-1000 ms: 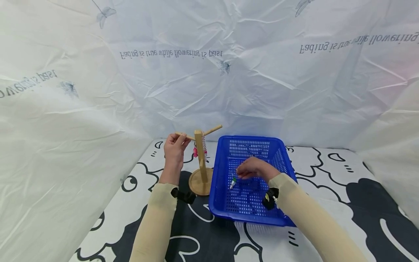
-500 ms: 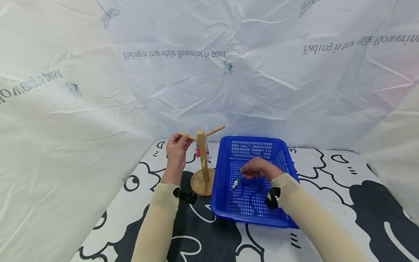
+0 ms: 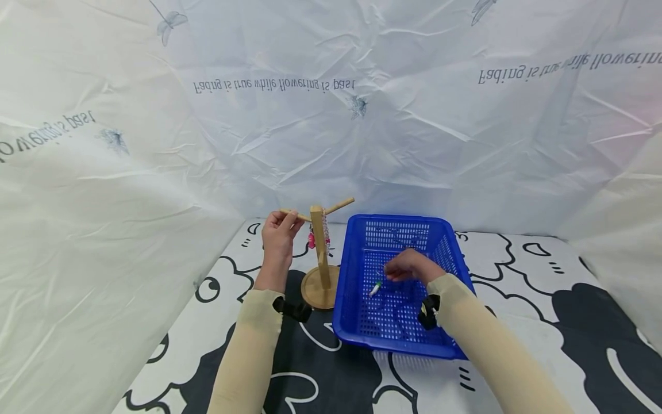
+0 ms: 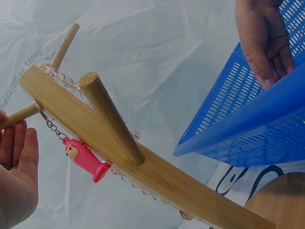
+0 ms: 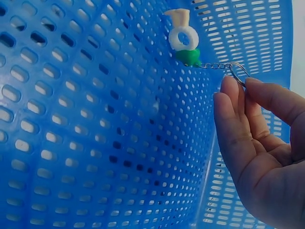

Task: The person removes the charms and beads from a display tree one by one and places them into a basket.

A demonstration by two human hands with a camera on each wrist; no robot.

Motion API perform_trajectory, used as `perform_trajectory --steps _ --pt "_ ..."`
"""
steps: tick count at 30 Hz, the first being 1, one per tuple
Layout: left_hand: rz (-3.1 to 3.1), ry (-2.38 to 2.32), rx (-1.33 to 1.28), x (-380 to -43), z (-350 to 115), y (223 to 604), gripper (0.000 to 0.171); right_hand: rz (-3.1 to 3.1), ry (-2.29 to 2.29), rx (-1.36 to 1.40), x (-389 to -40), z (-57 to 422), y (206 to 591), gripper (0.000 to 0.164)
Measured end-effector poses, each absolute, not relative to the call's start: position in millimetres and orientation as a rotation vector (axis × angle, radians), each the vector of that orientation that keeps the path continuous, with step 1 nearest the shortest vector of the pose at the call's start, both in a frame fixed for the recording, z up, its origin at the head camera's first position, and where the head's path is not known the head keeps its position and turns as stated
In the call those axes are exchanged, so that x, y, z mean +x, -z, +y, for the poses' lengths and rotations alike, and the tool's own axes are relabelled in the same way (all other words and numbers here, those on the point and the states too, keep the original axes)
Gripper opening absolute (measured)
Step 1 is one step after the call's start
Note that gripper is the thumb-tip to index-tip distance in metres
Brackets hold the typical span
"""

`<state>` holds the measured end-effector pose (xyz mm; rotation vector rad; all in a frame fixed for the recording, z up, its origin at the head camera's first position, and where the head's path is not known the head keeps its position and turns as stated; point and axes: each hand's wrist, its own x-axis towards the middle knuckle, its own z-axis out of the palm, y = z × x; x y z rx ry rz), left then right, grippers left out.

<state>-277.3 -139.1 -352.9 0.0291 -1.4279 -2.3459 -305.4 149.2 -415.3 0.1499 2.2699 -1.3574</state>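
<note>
My left hand (image 3: 278,238) pinches the left peg of a wooden stand (image 3: 318,247) with a round base. Close to those fingers, a pink figure keychain (image 4: 86,158) hangs by its ring from the same peg. A clear pinkish bead string (image 4: 62,78) is looped over the peg on the other side and drapes behind the post. Inside the blue basket (image 3: 343,287), my right hand (image 3: 411,266) holds the metal ring of a keychain (image 5: 188,45) between thumb and fingers. Its green, white and cream charm hangs from a short chain.
The basket stands just right of the stand's base (image 3: 312,290). A patterned black and white cloth (image 3: 517,287) covers the table. White printed sheeting (image 3: 331,144) rises behind and at both sides.
The right hand has shifted slightly right within the basket, and the green and white keychain has moved along with it. The left hand keeps its hold on the peg.
</note>
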Motion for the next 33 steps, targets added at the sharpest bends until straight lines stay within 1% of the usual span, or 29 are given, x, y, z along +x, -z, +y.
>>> perform_trajectory --steps 5,7,10,14,16,33 --pt "-1.431 2.347 0.033 -277.2 -139.0 353.0 0.018 2.254 1.372 0.150 -310.3 155.8 421.0 0.017" --pt "-1.428 2.345 0.032 -277.0 -138.7 352.6 0.018 2.246 1.375 0.149 -311.6 157.8 422.4 0.016" --pt "-1.427 2.341 0.031 -276.9 -138.3 352.2 0.018 2.247 1.391 0.175 -312.1 158.8 424.1 0.017" --pt "-1.430 2.341 0.038 -277.0 -138.5 352.1 0.018 2.263 1.405 0.215 -308.5 158.8 423.3 0.025" --pt "-1.436 2.343 0.042 -277.0 -138.9 352.5 0.017 2.255 1.414 0.227 -307.2 159.5 423.1 0.027" --pt "-1.436 2.343 0.049 -274.3 -138.0 350.0 0.018 2.223 1.428 0.280 -308.4 165.5 424.7 0.025"
